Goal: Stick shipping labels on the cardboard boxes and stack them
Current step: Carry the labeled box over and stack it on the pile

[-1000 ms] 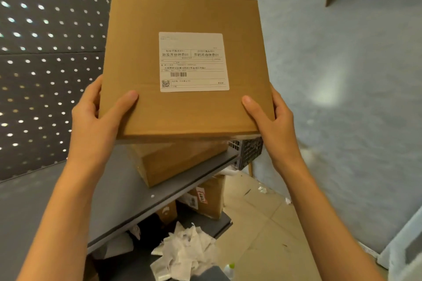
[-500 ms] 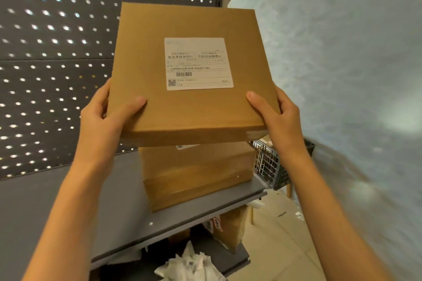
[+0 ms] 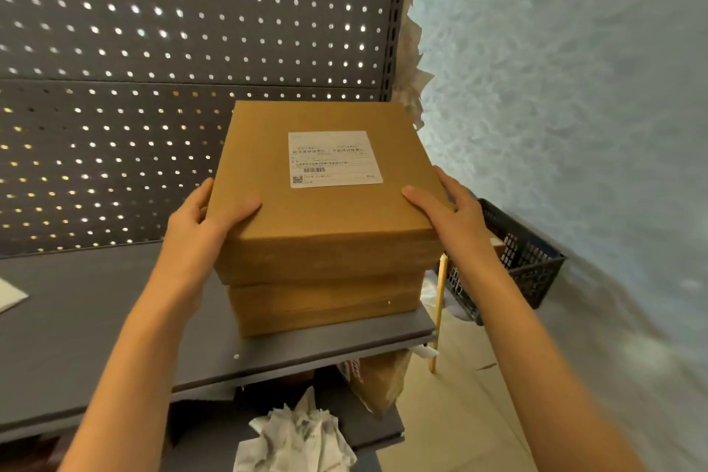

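The top box (image 3: 325,180) sits on a stack of boxes (image 3: 325,299) at the right end of the gray shelf (image 3: 76,318), and a white label (image 3: 334,158) is stuck flat on its top. The left hand (image 3: 199,226) holds the box's near left corner with its thumb on top and its fingers curled round the side, and the right hand (image 3: 452,215) holds the near right corner the same way. A black basket (image 3: 525,261) stands near the stack on its right, and crumpled paper (image 3: 295,437) lies below the shelf.
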The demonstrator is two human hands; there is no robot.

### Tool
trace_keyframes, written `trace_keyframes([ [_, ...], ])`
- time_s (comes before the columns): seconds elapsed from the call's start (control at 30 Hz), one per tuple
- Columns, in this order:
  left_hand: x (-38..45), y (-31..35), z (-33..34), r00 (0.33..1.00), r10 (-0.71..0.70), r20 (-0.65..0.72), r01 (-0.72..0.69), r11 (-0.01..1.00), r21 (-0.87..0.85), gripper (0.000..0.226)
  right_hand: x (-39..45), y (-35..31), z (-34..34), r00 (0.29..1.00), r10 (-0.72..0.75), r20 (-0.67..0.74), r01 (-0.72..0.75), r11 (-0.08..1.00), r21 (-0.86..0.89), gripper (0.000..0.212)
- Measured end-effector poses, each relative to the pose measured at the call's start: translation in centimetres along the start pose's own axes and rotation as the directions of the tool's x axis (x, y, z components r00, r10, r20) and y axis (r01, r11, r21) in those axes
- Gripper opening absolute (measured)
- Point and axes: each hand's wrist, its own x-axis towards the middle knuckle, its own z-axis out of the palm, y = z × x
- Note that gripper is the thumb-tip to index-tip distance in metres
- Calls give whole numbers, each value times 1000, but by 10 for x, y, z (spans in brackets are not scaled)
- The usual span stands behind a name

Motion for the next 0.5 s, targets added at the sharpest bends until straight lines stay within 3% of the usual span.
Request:
trace_keyframes([
  [0.5, 7, 1, 9, 988, -140, -59, 145, 985, 90, 49, 28, 11, 1, 985, 128, 117, -126, 992, -20, 67],
])
